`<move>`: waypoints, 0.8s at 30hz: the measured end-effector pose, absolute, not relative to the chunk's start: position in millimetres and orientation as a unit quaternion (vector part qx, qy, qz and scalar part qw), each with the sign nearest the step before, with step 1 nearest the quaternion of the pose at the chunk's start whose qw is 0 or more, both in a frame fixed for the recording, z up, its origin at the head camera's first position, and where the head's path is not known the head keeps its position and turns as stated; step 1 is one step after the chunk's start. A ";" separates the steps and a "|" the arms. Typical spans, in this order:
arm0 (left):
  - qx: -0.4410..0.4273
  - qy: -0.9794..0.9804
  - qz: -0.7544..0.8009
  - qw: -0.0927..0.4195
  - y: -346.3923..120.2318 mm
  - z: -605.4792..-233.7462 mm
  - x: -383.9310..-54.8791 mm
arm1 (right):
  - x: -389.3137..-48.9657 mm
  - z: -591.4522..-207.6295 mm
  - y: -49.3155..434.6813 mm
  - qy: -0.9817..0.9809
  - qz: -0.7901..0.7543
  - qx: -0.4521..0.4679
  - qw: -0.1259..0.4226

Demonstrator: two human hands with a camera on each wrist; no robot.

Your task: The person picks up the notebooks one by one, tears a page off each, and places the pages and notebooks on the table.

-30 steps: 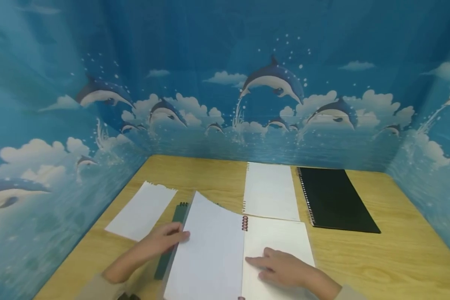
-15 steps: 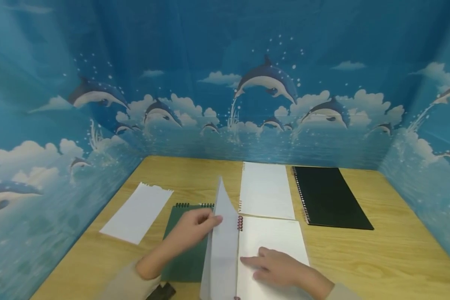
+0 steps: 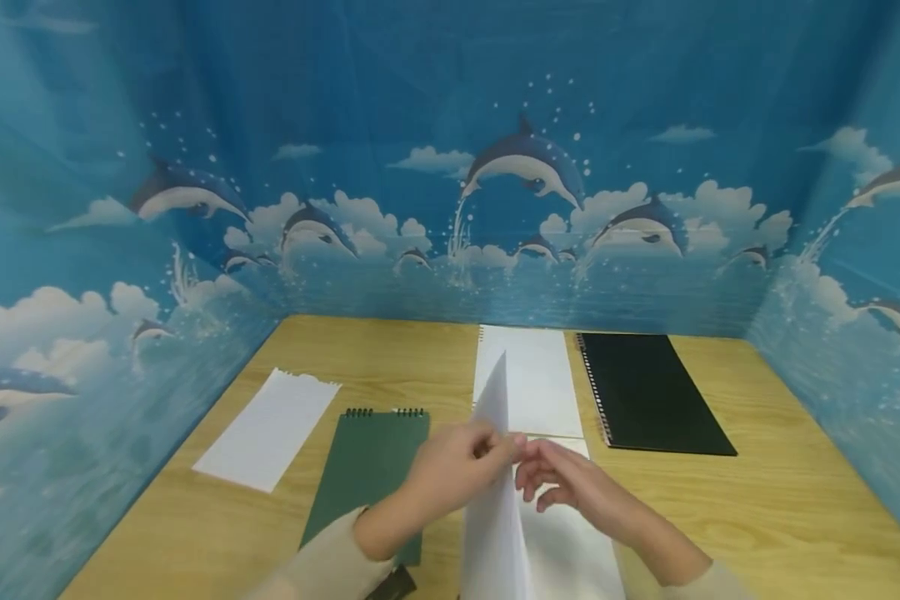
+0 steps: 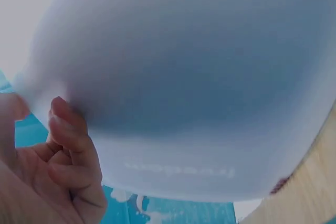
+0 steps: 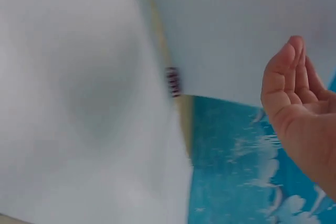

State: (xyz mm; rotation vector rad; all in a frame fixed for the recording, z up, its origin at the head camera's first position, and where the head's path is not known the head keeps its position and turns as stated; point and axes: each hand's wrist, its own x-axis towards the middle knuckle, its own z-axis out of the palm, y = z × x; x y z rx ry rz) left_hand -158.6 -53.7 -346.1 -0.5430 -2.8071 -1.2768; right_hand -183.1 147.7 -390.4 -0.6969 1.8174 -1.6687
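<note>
Dolphins leap across a blue backdrop (image 3: 390,83) around a wood-grain table (image 3: 780,517), where a person's two hands meet over a ring-bound notebook (image 3: 570,550). Farthest left of the grip lies a loose white sheet (image 3: 268,429), its ragged edge pointing away from the person. Nearer, just left of the grip and partly behind the left forearm, a green notebook (image 3: 371,475) rests flat, its cover hiding whatever paper its rings hold. The left hand (image 3: 457,458) pinches the raised pages (image 3: 491,525) between thumb and fingers, a hold that seems to be what stands them upright. Below the grip, the ring-bound notebook's dark-red rings (image 5: 172,82) appear to serve as the hinge, anchoring the pages along one side. Immediately right, the right hand (image 3: 581,492) hovers with fingers loosely bent, apparently gripping nothing; whether it touches the paper cannot be told. Beyond the grip, a white pad (image 3: 543,379) lies flat, partly covered by the raised pages; farther right, a black notebook (image 3: 656,392) lies with its rings facing the hands' side.
</note>
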 end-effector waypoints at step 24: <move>-0.256 -0.940 -0.218 -0.055 -75.7 -412.8 -158.9 | -182.0 -375.4 183.1 0.854 -0.483 -0.093 0.171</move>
